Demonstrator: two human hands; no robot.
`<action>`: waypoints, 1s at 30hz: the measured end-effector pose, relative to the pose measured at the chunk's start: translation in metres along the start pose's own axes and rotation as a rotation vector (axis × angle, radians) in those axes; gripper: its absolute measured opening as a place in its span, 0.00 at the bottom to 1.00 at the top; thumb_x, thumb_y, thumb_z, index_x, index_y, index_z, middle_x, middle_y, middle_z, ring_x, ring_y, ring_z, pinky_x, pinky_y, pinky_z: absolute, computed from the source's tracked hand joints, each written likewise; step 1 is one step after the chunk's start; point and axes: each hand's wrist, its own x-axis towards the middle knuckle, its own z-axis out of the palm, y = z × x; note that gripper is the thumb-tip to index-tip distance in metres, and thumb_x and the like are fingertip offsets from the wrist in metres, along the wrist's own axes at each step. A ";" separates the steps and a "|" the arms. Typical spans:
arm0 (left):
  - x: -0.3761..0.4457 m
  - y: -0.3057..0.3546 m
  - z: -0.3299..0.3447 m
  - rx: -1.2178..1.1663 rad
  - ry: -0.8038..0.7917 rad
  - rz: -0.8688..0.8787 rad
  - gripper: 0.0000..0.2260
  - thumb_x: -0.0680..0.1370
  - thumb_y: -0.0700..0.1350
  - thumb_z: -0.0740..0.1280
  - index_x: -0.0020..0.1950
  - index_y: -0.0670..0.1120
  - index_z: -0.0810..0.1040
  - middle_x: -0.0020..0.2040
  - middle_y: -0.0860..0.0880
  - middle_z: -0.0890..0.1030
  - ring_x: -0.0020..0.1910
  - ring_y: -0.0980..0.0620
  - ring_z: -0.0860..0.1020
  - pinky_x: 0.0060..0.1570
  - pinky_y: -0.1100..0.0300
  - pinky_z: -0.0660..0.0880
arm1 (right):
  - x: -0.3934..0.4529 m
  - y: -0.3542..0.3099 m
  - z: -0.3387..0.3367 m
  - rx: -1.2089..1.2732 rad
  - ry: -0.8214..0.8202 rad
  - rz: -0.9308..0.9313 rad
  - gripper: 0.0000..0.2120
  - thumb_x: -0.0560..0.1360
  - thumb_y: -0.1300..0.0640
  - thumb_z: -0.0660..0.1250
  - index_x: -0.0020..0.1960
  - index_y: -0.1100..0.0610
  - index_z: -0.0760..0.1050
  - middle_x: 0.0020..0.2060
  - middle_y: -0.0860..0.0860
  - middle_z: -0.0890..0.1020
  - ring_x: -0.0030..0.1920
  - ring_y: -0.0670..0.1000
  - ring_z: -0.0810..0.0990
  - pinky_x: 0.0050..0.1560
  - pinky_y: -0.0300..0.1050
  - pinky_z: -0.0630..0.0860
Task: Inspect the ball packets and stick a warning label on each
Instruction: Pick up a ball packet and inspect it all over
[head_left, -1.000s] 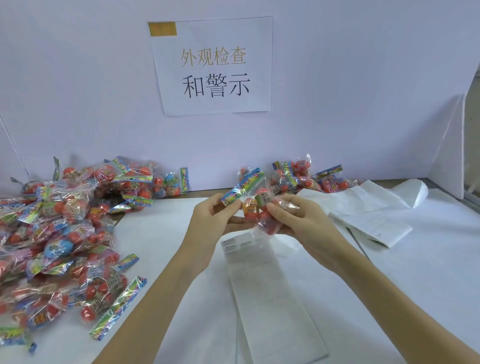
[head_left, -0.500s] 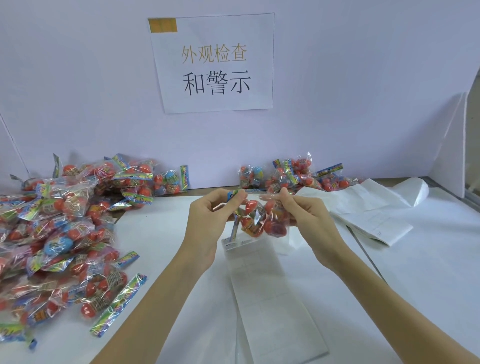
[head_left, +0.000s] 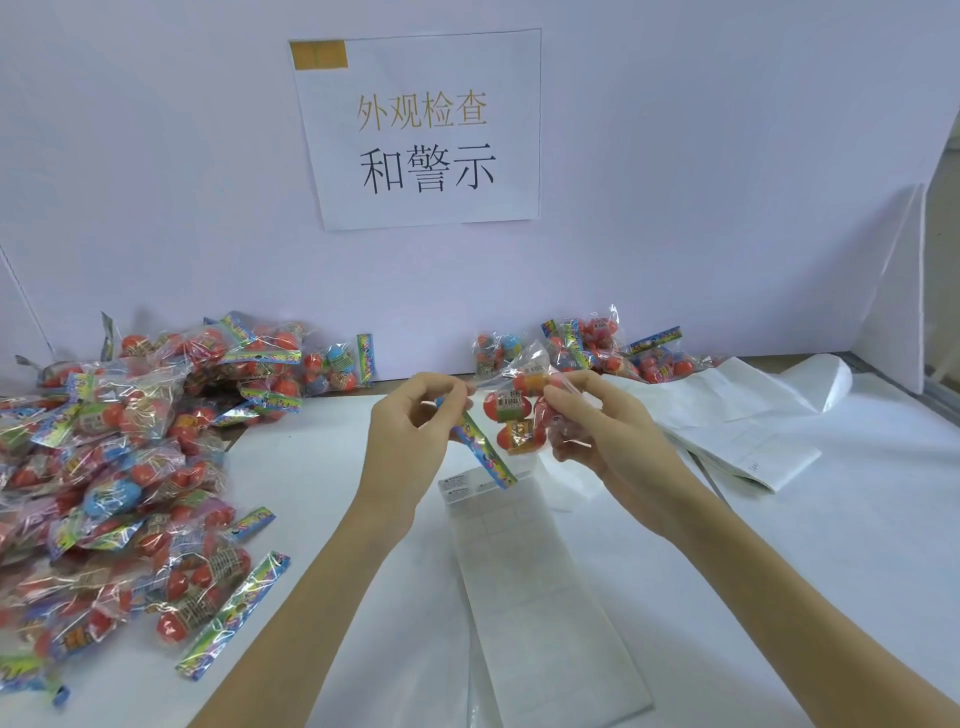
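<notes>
Ball packet (head_left: 517, 415): turned since a second ago, header strip now hanging down; left hand (head_left: 410, 441) fingers pinch header, right hand (head_left: 597, 431) fingers grip bag; inspection under way, label sheet (head_left: 519, 561) untouched.

Bright even light, soft shadows, wide-angle edge bending, slight blur

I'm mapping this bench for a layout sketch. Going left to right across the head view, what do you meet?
Big pile of ball packets → left hand → held packet → right hand → folded white sheets.
</notes>
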 end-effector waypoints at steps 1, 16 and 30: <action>0.000 0.000 0.000 0.011 -0.044 0.018 0.07 0.83 0.37 0.66 0.54 0.45 0.84 0.48 0.47 0.86 0.45 0.52 0.83 0.45 0.63 0.79 | 0.000 0.000 -0.001 -0.035 -0.012 -0.022 0.11 0.81 0.52 0.70 0.59 0.57 0.83 0.46 0.54 0.87 0.44 0.54 0.82 0.45 0.47 0.79; -0.002 -0.002 0.001 0.120 0.039 0.145 0.05 0.78 0.48 0.73 0.47 0.58 0.88 0.45 0.50 0.81 0.37 0.54 0.77 0.40 0.66 0.75 | -0.002 0.007 0.003 -0.591 0.064 -0.142 0.17 0.86 0.46 0.57 0.59 0.47 0.84 0.46 0.51 0.83 0.39 0.45 0.80 0.41 0.42 0.78; -0.011 0.001 0.001 0.116 -0.363 0.085 0.12 0.79 0.51 0.73 0.60 0.53 0.76 0.65 0.54 0.79 0.64 0.57 0.80 0.63 0.58 0.77 | 0.007 -0.006 -0.026 0.030 0.075 0.044 0.15 0.82 0.66 0.65 0.66 0.54 0.77 0.40 0.51 0.86 0.40 0.51 0.82 0.41 0.43 0.79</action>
